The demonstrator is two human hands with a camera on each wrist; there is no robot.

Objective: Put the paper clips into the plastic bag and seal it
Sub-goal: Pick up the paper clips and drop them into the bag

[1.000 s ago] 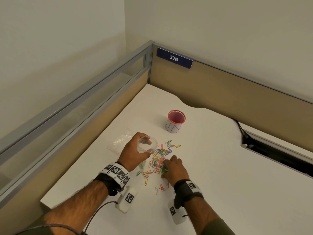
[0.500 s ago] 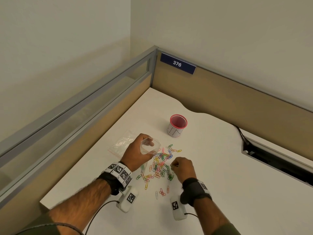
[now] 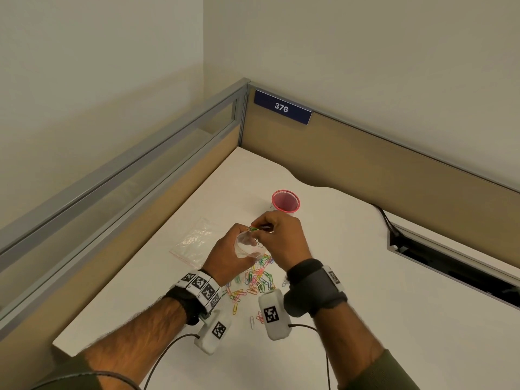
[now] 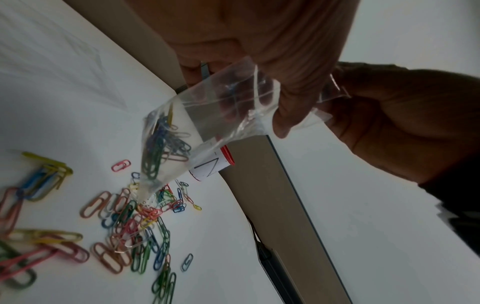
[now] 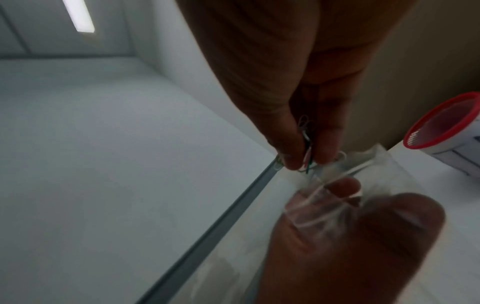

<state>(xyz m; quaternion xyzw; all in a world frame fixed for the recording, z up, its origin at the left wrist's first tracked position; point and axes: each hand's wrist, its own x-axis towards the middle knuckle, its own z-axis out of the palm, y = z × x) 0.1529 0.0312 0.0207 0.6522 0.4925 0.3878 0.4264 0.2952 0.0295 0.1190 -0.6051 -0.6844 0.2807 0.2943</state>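
Note:
My left hand (image 3: 228, 257) holds a small clear plastic bag (image 3: 247, 246) above the white desk, mouth held wide. In the left wrist view the bag (image 4: 207, 123) hangs down with several clips in its lower corner. My right hand (image 3: 277, 240) pinches a few paper clips (image 3: 254, 228) right at the bag's mouth; the right wrist view shows these clips (image 5: 306, 148) between thumb and finger, just above the bag's rim (image 5: 335, 181). A heap of coloured paper clips (image 3: 257, 280) lies on the desk under both hands, also spread out in the left wrist view as loose clips (image 4: 124, 222).
A red-rimmed white cup (image 3: 285, 202) stands just beyond the hands. A stack of spare clear bags (image 3: 195, 239) lies to the left. Partition walls (image 3: 365, 164) close the desk at the back and left. A cable slot (image 3: 450, 266) runs along the right.
My right hand has risen from the heap on the desk with a pinch of clips and moved up to the bag's mouth. The left hand has kept the bag lifted in place.

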